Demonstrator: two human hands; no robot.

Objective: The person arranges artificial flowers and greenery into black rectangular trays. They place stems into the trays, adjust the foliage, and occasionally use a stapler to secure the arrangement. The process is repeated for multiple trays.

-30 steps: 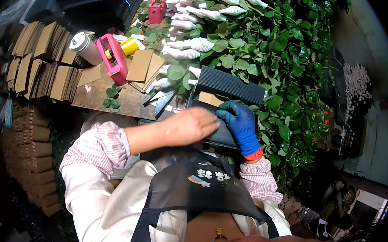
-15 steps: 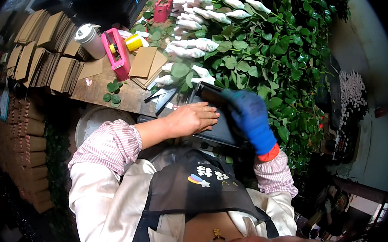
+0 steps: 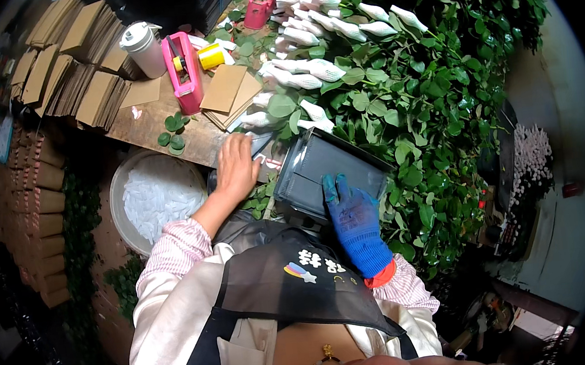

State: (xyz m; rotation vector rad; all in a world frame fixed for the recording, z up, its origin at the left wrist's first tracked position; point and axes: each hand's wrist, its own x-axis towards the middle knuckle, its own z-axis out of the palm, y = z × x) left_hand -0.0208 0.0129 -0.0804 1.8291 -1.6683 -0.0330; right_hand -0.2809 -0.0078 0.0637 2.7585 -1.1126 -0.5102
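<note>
A dark rectangular tray [image 3: 305,168] lies tilted in front of me, with a dark grey flat surface inside a shiny rim. My right hand [image 3: 355,215], in a blue knitted glove, rests on the near part of it, fingers stretched out and holding nothing I can see. Bare, my left hand [image 3: 236,168] is at the front edge of the wooden table [image 3: 194,144]. Its fingers reach over a grey-black tool [image 3: 260,142] that it partly covers, thumb apart from them. Rose stems with green leaves [image 3: 399,116] lie beyond the tray, their heads in white netting sleeves [image 3: 304,79].
Cardboard pieces [image 3: 227,90], a pink tape dispenser [image 3: 185,80], a yellow tape roll [image 3: 211,56] and a white lidded cup [image 3: 144,49] stand on the table. Cardboard stacks [image 3: 97,96] fill its far left. Below sits a bucket [image 3: 121,216] of white sleeves.
My left hand has moved left off the tray to the tool at the table edge. My gloved right hand has come nearer and flattened onto the tray, whose surface is now exposed.
</note>
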